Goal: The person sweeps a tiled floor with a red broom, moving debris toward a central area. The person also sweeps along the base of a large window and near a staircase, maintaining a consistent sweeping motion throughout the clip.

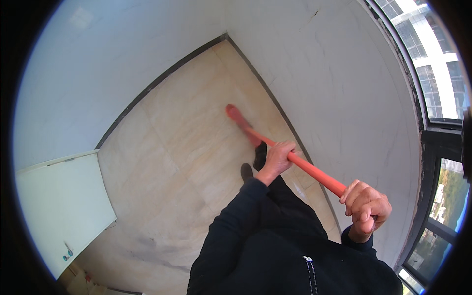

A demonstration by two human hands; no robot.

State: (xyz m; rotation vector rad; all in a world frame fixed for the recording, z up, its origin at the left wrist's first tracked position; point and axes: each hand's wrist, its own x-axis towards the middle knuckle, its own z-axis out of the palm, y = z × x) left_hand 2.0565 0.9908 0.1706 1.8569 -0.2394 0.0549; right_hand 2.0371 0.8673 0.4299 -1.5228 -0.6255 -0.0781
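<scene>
Both my hands are on the orange-red handle of a long floor broom or mop. My left hand wraps around the lower part of the handle, with its back turned up. My right hand is closed around the top end, nearer my body. At the far end, the long reddish head is over the tiled floor, just in front of my feet. It is blurred, so I cannot tell whether it has bristles or cloth, or whether it touches the tiles.
Two pale walls with a dark baseboard meet in a corner ahead. Windows with dark frames line the right side. A white cabinet or panel stands at the left. Dark smudges mark the floor. My shoe is near the head.
</scene>
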